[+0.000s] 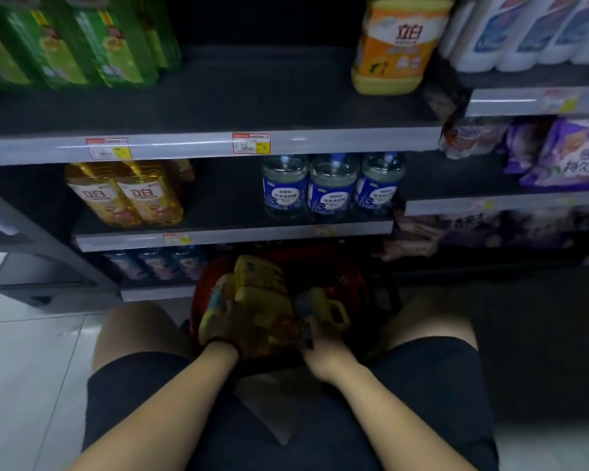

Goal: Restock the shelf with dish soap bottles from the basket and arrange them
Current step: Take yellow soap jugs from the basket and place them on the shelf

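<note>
The dark shelf unit (pixel 218 107) fills the view in front of me, its upper board mostly bare between the green packs (pixel 65 42) at the left and one yellow dish soap jug (pixel 397 45) standing upright at the right end. Grey price rails (pixel 218 146) with red-and-yellow tags run along each board's front edge. On the board below stand two amber bottles (pixel 126 193) side by side at the left and three clear blue-labelled bottles (pixel 332 186) in a row at the right, well apart from the amber pair. Purple bags (pixel 565 154) crowd the neighbouring bay.

Down between my knees sits the red basket (pixel 351 277), just in front of the lowest board. Several yellow dish soap bottles (pixel 262 283) lie piled in it, tilted and overlapping.

My left hand (pixel 242 331), with a dark band at the wrist, reaches into the basket's left half, fingers curled round the body of a bottle at the near side of the pile. My right hand (pixel 323 348) is beside it, fingers folded onto a handled yellow jug (pixel 330 309) whose loop points to the right. The blur keeps me from telling how firmly either grasp has closed, though both hands touch their bottles inside the basket.
</note>
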{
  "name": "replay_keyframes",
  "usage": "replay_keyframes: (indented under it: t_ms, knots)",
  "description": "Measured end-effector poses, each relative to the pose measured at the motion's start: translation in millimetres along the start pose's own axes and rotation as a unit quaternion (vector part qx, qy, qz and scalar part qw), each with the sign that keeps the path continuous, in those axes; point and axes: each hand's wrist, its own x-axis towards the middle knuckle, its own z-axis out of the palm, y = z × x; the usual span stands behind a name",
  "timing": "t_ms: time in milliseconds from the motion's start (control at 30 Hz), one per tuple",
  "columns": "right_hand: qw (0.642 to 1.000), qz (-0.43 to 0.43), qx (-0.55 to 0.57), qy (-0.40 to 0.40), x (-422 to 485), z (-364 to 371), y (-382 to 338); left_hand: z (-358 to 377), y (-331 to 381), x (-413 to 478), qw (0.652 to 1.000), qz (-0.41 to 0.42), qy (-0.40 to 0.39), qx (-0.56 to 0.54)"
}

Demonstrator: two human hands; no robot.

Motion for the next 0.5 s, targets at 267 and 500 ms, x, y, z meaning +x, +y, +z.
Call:
replay_keyframes:
  t_ms: [267, 500]
  knots:
    - [1.0, 0.01, 0.017, -0.012, 0, -10, -5, 13, -16, 16, 0.998, -0.009, 0.05, -0.021]
    - [0.999, 0.01, 0.045, -0.012, 8, -1, -8, -15, -4, -14, 0.994, 0.025, 0.063, -0.081]
